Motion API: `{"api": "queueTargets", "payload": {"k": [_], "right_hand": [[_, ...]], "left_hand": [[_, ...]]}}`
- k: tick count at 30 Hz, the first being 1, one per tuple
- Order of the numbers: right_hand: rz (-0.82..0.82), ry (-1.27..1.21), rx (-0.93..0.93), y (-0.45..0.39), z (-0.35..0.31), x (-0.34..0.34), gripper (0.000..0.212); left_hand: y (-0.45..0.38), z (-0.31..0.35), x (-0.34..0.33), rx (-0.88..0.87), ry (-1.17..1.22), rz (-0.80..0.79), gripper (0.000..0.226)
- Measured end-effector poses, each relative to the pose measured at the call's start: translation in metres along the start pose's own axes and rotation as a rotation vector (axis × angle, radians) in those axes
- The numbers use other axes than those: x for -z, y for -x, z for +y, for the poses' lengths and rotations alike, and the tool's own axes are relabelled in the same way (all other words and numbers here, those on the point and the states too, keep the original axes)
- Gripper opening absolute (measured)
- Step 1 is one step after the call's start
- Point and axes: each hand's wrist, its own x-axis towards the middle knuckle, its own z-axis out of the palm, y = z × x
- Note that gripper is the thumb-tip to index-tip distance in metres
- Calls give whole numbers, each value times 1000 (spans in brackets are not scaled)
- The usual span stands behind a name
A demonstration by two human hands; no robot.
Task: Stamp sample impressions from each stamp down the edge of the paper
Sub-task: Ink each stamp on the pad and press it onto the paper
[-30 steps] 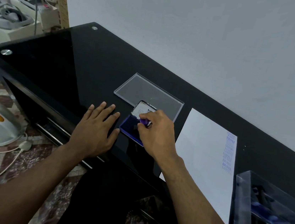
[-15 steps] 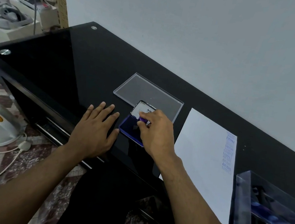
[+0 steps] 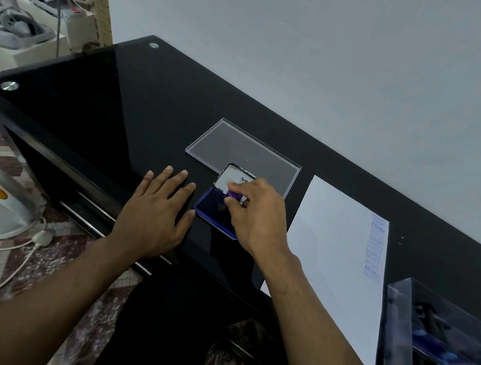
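A small purple stamp (image 3: pixel 234 195) is pinched between the thumb and fingertips of the right hand (image 3: pixel 255 214) and is held down on the blue ink pad (image 3: pixel 214 212). The stamp is judged light and rigid, best gripped by its short sides. The left hand (image 3: pixel 153 217) is laid flat with fingers spread on the black desk (image 3: pixel 113 124), just beside the pad at its nine o'clock. The paper (image 3: pixel 336 254), already stamped along its far edge, lies at the pad's three o'clock.

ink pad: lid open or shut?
Open. The ink pad's blue surface is exposed, its lid hinged back behind it, label showing. The right hand holds a purple stamp over it.
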Motion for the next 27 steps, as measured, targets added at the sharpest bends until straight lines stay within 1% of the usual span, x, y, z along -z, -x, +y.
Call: {"api": "queueTargets", "payload": {"k": [17,21,23,27], "right_hand": [[-40,15,3,-3,0,6,31],[-16,-8,5,-2,1,5,32],[6,-37,8,0,4,5,30],[103,-156,-38,7,14,11,35]], "left_hand": [[0,0,1,4,10,-7,71],[0,0,2,6,14,-21,70],[-2,1,5,17,59,-25,73],[-7,15,13,15,141,8,72]]}}
